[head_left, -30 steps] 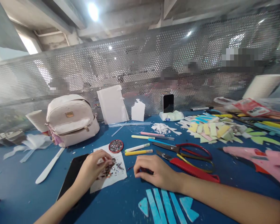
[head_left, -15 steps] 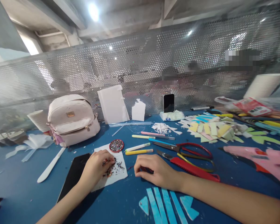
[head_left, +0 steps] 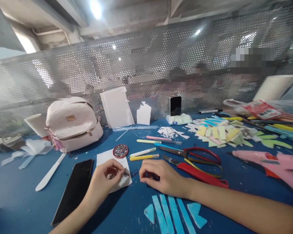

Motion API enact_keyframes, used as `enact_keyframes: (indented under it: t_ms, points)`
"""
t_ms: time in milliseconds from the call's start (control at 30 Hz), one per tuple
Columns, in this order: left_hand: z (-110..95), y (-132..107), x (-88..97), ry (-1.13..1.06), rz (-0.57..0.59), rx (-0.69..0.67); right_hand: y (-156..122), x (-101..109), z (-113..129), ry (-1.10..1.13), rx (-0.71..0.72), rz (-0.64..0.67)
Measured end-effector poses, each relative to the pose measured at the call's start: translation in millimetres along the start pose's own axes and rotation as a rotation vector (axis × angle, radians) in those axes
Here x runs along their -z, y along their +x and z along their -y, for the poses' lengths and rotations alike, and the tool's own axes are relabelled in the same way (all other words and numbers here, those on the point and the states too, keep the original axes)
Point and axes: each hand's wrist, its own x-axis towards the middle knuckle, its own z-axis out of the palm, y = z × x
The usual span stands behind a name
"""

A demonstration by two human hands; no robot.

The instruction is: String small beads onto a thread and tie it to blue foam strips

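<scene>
My left hand (head_left: 109, 177) is over a sheet of white paper (head_left: 104, 158), with thumb and forefinger pinched together. Small glittery pieces show around its fingertips; what exactly is in the pinch is too small to make out. On the paper's far edge sits a round red-rimmed lid (head_left: 120, 151) filled with similar shiny bits. My right hand (head_left: 158, 175) rests on the table with curled fingers. Under it shows part of a thin dark red item, mostly hidden by the fingers. Blue painted strips (head_left: 176, 214) and a blue triangular piece (head_left: 149, 213) lie in front of this hand.
A black phone (head_left: 73, 191) and white plastic knife (head_left: 51, 172) lie left. Behind stand a pale backpack (head_left: 73, 125) and white boards (head_left: 117, 107). Markers (head_left: 144, 157), scissors (head_left: 202, 156), a red-handled cutter (head_left: 202, 175), a pink glue gun (head_left: 266, 159) and foam scraps (head_left: 224, 133) are right.
My left hand has shifted slightly right and nearer to me over the paper, its thumb and forefinger now pinched. More of the phone shows. My right hand stays nearly where it was.
</scene>
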Motion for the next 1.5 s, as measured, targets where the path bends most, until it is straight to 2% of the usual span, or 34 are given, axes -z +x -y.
enact_keyframes:
  t_ms: [100,167,367,533,1133,1500]
  points:
    - [-6,-15,-16.8,-0.16,0.004,0.034,0,0,1,-0.011,0.0,-0.018]
    - [-9,-21,-21.2,-0.21,0.013,0.053,0,1,3,-0.01,0.013,-0.023]
    - [-11,-22,-14.3,-0.237,0.05,0.055,-1,2,5,-0.006,0.066,-0.048]
    - [-10,-22,-13.4,-0.257,0.058,0.078,-2,0,2,-0.008,0.04,-0.015]
    - [-15,-26,-13.2,-0.238,-0.008,0.076,-3,1,3,-0.018,0.025,-0.031]
    - [-12,-27,-13.6,-0.255,0.004,0.076,-3,1,3,-0.016,0.03,-0.027]
